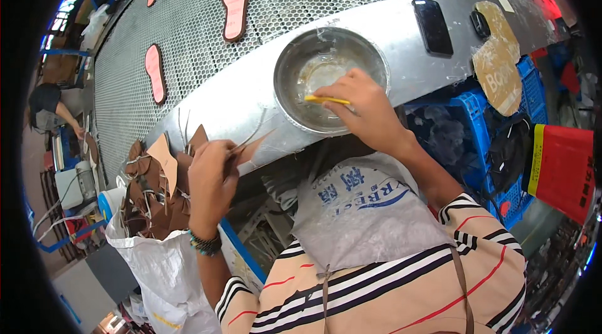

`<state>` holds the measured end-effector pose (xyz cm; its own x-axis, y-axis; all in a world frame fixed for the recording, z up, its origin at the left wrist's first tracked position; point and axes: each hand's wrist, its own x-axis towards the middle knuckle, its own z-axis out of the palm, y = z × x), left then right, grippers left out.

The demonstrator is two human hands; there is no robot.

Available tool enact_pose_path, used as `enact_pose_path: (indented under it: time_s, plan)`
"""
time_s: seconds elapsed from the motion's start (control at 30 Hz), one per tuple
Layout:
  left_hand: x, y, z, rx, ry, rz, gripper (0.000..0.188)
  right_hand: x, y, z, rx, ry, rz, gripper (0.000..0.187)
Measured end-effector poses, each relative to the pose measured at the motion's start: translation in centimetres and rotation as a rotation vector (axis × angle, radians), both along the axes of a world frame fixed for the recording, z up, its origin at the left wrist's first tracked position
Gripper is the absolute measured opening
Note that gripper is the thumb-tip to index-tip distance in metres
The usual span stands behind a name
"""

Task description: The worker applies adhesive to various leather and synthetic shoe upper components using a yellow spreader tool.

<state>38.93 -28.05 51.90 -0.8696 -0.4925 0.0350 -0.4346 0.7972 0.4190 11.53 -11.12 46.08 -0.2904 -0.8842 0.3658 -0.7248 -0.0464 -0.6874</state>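
Note:
Over a round metal bowl [290, 74] hangs my right hand [367, 109], closed around a thin yellow stick-like tool [327, 100]; whether it ends in bristles I cannot tell. A cloudy, whitish residue coats the bowl's inside. To the left, my left hand [210, 171] pinches a flat brown shoe-upper piece [253, 148] with thin cords at it, beside the metal ledge. Right below and left of that hand, several brown cut pieces [147, 191] are heaped in the mouth of a white woven sack [164, 280]. One lighter tan piece [164, 161] stands up from the heap.
Beyond the metal ledge [219, 99] runs a mesh conveyor [188, 11] carrying several pink-topped soles [235, 8]. A phone [433, 26] and a sole-shaped cardboard piece [498, 70] lie right of the bowl. Blue crates [471, 117] stand below. Another person [53, 107] is at far left.

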Motion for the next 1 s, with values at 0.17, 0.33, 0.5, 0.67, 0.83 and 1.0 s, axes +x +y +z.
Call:
enact_pose_path:
  time_s: [0.17, 0.33, 0.5, 0.67, 0.83, 1.0]
  plan:
    - [0.0, 0.9, 2.0, 0.527, 0.287, 0.008, 0.023, -0.5, -0.1, 0.6, -0.029, -0.005, 0.007, 0.017]
    - [-1.0, 0.0, 1.4, 0.943, 0.232, 0.122, 0.025, -1.2, -0.1, 0.7, -0.018, -0.051, 0.040, 0.017]
    - [-2.4, -1.9, 0.6, 1.290, -0.006, 0.140, 0.045, -1.6, -0.3, 1.0, -0.024, -0.079, 0.019, 0.013]
    - [-6.0, -2.5, -1.7, 1.538, -0.274, -0.008, 0.048, -1.9, -0.7, 1.3, -0.010, -0.063, 0.026, 0.013]
    - [-6.8, -2.5, -2.5, 1.581, -0.396, 0.012, 0.050, -3.2, -1.0, 3.2, -0.048, -0.073, 0.141, 0.015]
    - [-6.6, -2.4, -3.0, 1.551, -0.377, 0.005, 0.048, -2.2, -2.8, 3.7, -0.146, -0.161, 0.319, 0.018]
